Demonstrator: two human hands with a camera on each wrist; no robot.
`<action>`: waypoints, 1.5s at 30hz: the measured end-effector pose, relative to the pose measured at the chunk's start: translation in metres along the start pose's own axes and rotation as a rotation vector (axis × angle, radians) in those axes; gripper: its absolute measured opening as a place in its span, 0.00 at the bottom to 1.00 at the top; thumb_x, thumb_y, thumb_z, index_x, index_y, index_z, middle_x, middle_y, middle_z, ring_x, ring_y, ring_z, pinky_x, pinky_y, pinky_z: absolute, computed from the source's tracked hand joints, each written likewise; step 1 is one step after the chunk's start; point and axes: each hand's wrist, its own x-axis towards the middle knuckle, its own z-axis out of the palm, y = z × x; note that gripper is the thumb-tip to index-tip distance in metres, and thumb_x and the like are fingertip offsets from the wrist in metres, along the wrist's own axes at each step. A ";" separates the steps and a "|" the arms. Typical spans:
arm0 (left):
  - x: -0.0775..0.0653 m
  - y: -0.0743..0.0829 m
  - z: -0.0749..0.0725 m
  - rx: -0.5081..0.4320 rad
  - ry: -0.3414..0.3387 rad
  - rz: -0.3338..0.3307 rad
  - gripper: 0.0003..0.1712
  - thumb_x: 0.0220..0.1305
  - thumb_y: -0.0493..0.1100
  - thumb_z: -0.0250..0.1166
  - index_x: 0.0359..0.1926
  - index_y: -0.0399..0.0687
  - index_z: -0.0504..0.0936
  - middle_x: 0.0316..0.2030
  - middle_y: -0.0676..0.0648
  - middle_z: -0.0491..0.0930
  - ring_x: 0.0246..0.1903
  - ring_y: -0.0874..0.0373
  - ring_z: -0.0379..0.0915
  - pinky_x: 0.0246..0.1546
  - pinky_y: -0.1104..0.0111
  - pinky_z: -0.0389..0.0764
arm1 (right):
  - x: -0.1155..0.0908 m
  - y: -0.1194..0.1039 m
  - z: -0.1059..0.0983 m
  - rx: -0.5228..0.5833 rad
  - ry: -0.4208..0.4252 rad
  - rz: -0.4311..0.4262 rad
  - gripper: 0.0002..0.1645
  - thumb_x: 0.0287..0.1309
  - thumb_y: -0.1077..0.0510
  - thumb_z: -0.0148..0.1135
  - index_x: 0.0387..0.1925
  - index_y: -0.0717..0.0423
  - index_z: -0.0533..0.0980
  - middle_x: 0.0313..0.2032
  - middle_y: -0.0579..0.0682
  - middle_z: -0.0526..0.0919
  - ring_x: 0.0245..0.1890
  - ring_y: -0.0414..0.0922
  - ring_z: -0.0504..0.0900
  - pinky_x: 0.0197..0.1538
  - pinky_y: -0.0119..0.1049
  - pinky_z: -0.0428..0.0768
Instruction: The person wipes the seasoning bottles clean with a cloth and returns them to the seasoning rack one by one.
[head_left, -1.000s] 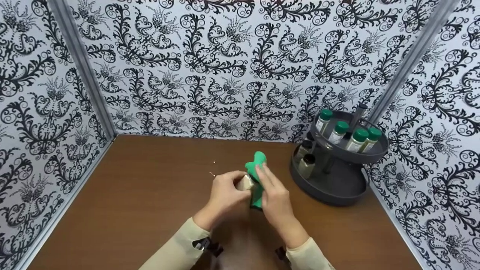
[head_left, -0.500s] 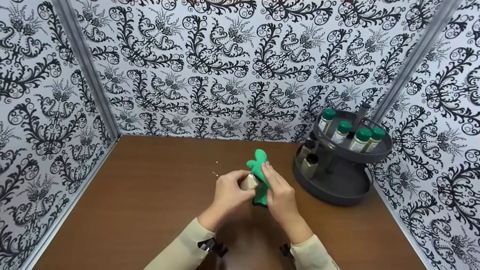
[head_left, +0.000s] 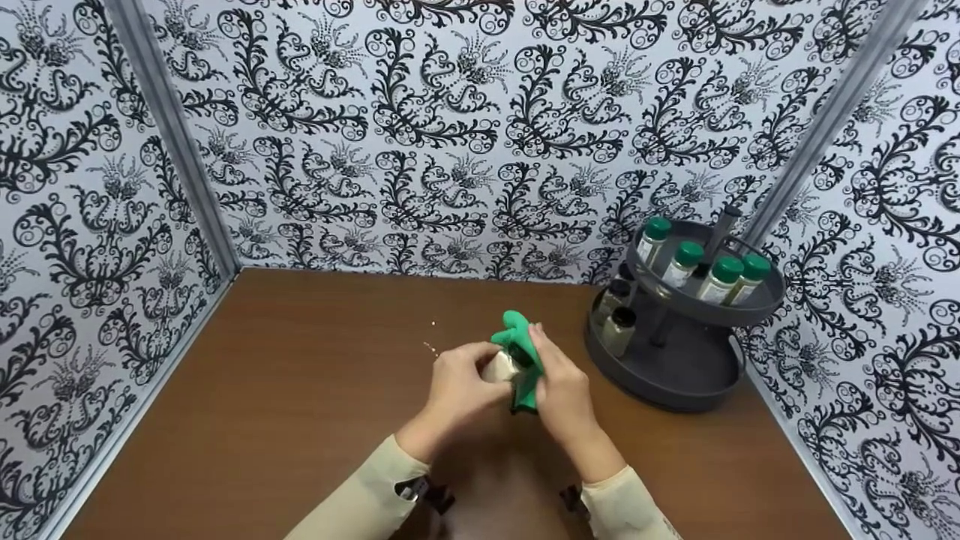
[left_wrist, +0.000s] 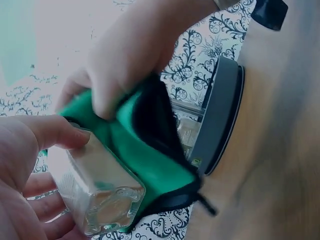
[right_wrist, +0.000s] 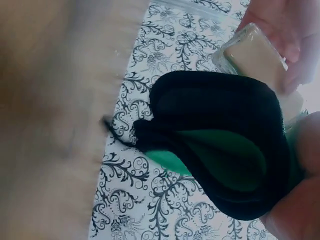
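Note:
My left hand (head_left: pixel 459 386) grips a squarish glass jar (head_left: pixel 501 367) with pale powder in it, the base tilted toward me. Over the jar's far end lies a green mitt (head_left: pixel 528 394) with black trim. My right hand (head_left: pixel 564 386) holds this mitt, thumb and fingers around the cloth at the jar's end. In the left wrist view, the jar's clear base (left_wrist: pixel 112 207) faces the camera and the thumb presses on its side. From the right wrist, the mitt's wide cuff (right_wrist: pixel 215 90) gapes, with a black loop hanging off it. The covered end of the jar is hidden.
At the right stands a two-tier dark grey rack (head_left: pixel 667 394). Several green-capped jars (head_left: pixel 684 264) occupy its upper tier, and dark-capped jars (head_left: pixel 619 334) its lower one. Small pale crumbs (head_left: pixel 430 347) lie on the brown table (head_left: pixel 315 360). Patterned walls (head_left: pixel 420 187) enclose the table's back and sides.
The mitt's top has bent down and toward the left over the jar during the last half second. Both hands keep their hold, nearly in place.

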 end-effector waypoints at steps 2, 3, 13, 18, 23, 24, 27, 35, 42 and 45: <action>-0.001 0.001 0.000 -0.013 -0.007 -0.003 0.19 0.45 0.46 0.79 0.43 0.58 0.92 0.35 0.59 0.90 0.32 0.64 0.81 0.34 0.70 0.82 | 0.002 -0.002 -0.002 0.013 0.029 -0.021 0.45 0.46 0.83 0.58 0.69 0.59 0.78 0.63 0.59 0.85 0.60 0.56 0.87 0.56 0.47 0.87; -0.001 0.001 0.000 -0.015 -0.008 -0.001 0.19 0.45 0.46 0.79 0.43 0.58 0.92 0.35 0.59 0.90 0.32 0.64 0.81 0.34 0.70 0.82 | 0.002 -0.004 -0.004 0.022 0.050 -0.035 0.45 0.46 0.83 0.58 0.68 0.59 0.79 0.62 0.59 0.86 0.59 0.57 0.87 0.57 0.46 0.87; -0.002 0.006 -0.005 0.023 0.016 0.061 0.22 0.45 0.47 0.80 0.45 0.54 0.92 0.38 0.55 0.91 0.35 0.61 0.84 0.37 0.67 0.83 | 0.003 -0.004 -0.007 0.063 0.024 0.033 0.43 0.45 0.81 0.60 0.68 0.64 0.77 0.61 0.63 0.85 0.58 0.60 0.87 0.61 0.40 0.85; -0.002 0.007 -0.004 0.021 0.008 0.060 0.22 0.45 0.47 0.80 0.45 0.54 0.92 0.37 0.55 0.90 0.34 0.62 0.83 0.37 0.68 0.82 | 0.005 -0.008 -0.011 0.059 0.051 -0.030 0.41 0.47 0.82 0.60 0.66 0.62 0.80 0.61 0.62 0.86 0.60 0.58 0.87 0.66 0.36 0.82; -0.002 0.010 -0.005 0.022 0.023 0.079 0.21 0.46 0.48 0.81 0.45 0.54 0.92 0.37 0.54 0.91 0.35 0.61 0.84 0.37 0.67 0.83 | 0.004 -0.004 -0.007 0.006 0.006 0.011 0.44 0.47 0.82 0.61 0.69 0.60 0.77 0.64 0.59 0.85 0.62 0.56 0.86 0.57 0.49 0.86; -0.002 0.009 -0.004 0.019 0.023 0.079 0.21 0.46 0.48 0.80 0.45 0.54 0.92 0.37 0.53 0.91 0.35 0.62 0.84 0.36 0.68 0.83 | 0.004 -0.005 -0.007 0.005 0.016 0.002 0.45 0.46 0.82 0.61 0.69 0.60 0.77 0.64 0.59 0.85 0.62 0.57 0.86 0.57 0.50 0.86; -0.002 0.007 -0.003 0.016 0.026 0.067 0.21 0.45 0.46 0.79 0.44 0.53 0.92 0.36 0.53 0.91 0.33 0.62 0.82 0.34 0.69 0.81 | 0.003 -0.006 -0.005 -0.005 0.054 -0.059 0.45 0.46 0.82 0.60 0.69 0.58 0.78 0.63 0.60 0.85 0.61 0.58 0.86 0.58 0.50 0.86; 0.000 0.002 -0.001 0.027 0.009 0.056 0.22 0.44 0.47 0.80 0.45 0.53 0.92 0.37 0.55 0.91 0.33 0.62 0.83 0.34 0.69 0.81 | 0.001 -0.003 0.000 -0.068 0.038 -0.003 0.42 0.51 0.82 0.61 0.68 0.57 0.79 0.59 0.64 0.86 0.57 0.59 0.88 0.53 0.52 0.88; 0.000 0.000 -0.001 0.005 -0.003 0.015 0.21 0.45 0.47 0.79 0.45 0.53 0.92 0.37 0.55 0.91 0.33 0.63 0.83 0.33 0.70 0.83 | 0.002 -0.006 -0.003 -0.028 0.013 -0.026 0.43 0.49 0.82 0.61 0.68 0.58 0.79 0.60 0.62 0.86 0.57 0.59 0.88 0.54 0.52 0.88; 0.000 -0.001 -0.001 0.017 -0.004 0.021 0.21 0.46 0.48 0.79 0.45 0.54 0.92 0.37 0.55 0.91 0.33 0.63 0.83 0.34 0.69 0.83 | 0.000 -0.002 -0.001 -0.035 -0.037 0.053 0.42 0.51 0.81 0.61 0.69 0.57 0.78 0.58 0.61 0.87 0.56 0.58 0.89 0.53 0.51 0.88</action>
